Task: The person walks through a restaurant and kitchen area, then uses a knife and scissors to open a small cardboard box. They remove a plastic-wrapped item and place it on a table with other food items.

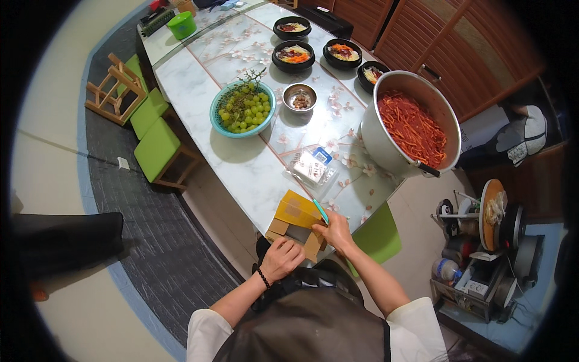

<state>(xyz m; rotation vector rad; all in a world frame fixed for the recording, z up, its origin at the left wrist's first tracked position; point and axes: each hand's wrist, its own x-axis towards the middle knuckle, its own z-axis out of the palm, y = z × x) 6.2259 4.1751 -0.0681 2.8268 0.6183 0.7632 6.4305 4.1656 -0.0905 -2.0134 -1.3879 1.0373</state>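
Observation:
A small cardboard box (pixel 296 210) with yellow tape lies at the near end of the table, its flaps spread towards me. My left hand (pixel 283 259) rests at the box's near left edge, fingers curled; whether it grips a flap is hard to tell. In my right hand (pixel 334 231), at the box's right side, is a slim turquoise utility knife (pixel 320 211), pointing up and away from me. Just beyond the box, a clear plastic bag (pixel 312 171) holds white packets with printed writing and a blue card.
A large metal pot (pixel 371 135) of red shredded food stands right. Farther off are a turquoise basket (pixel 217 125) of green grapes, a small metal bowl (pixel 300 97), several black bowls (pixel 293 63) of food and a green container (pixel 182 25). Green-seated stools (pixel 156 149) stand left. A person (pixel 527 131) is at right.

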